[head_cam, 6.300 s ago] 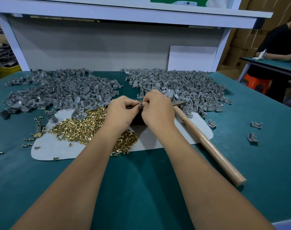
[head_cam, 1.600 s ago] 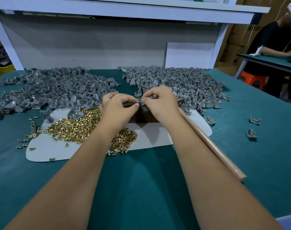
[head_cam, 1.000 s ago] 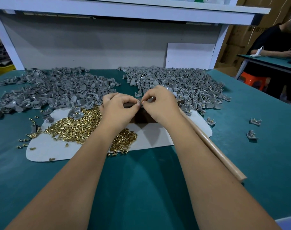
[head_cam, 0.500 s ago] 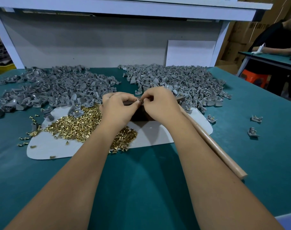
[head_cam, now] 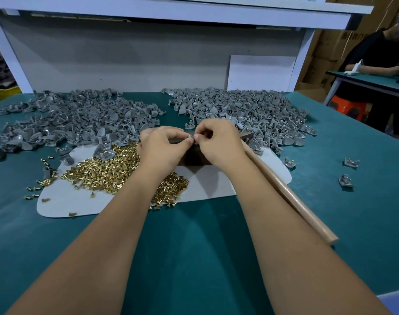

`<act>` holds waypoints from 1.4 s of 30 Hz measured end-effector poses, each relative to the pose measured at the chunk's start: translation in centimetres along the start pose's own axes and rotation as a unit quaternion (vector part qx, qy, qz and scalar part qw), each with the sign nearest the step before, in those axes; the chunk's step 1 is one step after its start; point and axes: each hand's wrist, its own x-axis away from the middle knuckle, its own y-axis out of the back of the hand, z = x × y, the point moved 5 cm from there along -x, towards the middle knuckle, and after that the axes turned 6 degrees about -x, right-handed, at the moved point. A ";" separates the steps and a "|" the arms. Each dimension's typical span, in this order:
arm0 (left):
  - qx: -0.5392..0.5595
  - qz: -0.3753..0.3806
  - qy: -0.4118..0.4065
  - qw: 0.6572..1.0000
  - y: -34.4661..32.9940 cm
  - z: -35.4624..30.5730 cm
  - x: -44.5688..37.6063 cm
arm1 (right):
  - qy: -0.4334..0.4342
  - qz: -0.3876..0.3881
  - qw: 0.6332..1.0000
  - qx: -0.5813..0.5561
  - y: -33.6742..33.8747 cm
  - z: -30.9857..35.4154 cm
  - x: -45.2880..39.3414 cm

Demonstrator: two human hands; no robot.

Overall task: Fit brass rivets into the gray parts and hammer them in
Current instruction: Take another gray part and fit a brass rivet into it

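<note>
My left hand (head_cam: 163, 147) and my right hand (head_cam: 219, 142) meet above a dark block (head_cam: 195, 156) on the white mat (head_cam: 207, 185). Between their fingertips they pinch one small gray part (head_cam: 190, 139); whether a rivet sits in it is hidden by the fingers. A heap of brass rivets (head_cam: 103, 169) lies on the mat under my left wrist. Two large heaps of gray parts lie behind, one at the left (head_cam: 75, 119) and one at the right (head_cam: 251, 114). The hammer's wooden handle (head_cam: 291, 198) runs out from under my right forearm.
Three finished gray parts with rivets lie loose at the right (head_cam: 351, 162). Stray rivets (head_cam: 38, 187) dot the green table left of the mat. A white shelf frame (head_cam: 171, 12) backs the bench. Another person (head_cam: 380, 60) works at a table at the far right.
Both hands have stayed together over the block, pinching the small gray part; only the fingers shift slightly. The hammer has not moved.
</note>
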 end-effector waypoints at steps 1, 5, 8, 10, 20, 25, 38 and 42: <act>0.005 0.000 -0.001 1.000 0.0 -0.1 0.0 | 0.000 0.004 1.000 0.029 -0.1 0.3 -0.1; 0.049 0.013 -0.004 0.999 -0.1 -0.2 -0.4 | -0.026 0.025 0.997 0.073 0.2 1.0 -0.4; 0.093 0.028 0.017 0.995 -0.3 -0.2 -0.5 | -0.040 0.020 0.992 0.118 0.5 1.5 -0.6; 0.105 0.037 0.022 0.994 -0.3 -0.2 -0.4 | -0.040 0.009 0.992 0.117 0.4 1.5 -0.4; 0.052 0.032 0.010 0.998 -0.1 0.1 -0.4 | -0.073 -0.032 0.984 -0.157 0.4 -0.7 0.7; 0.055 0.025 0.010 0.998 0.0 0.1 -0.3 | -0.069 -0.033 0.983 -0.166 0.3 -0.8 0.6; 0.004 -0.007 -0.016 1.000 0.2 0.0 -0.4 | -0.070 -0.026 0.984 -0.164 0.2 -1.2 0.3; 0.013 -0.006 -0.014 1.000 0.1 0.1 -0.4 | -0.074 -0.026 0.982 -0.172 0.4 -1.1 0.6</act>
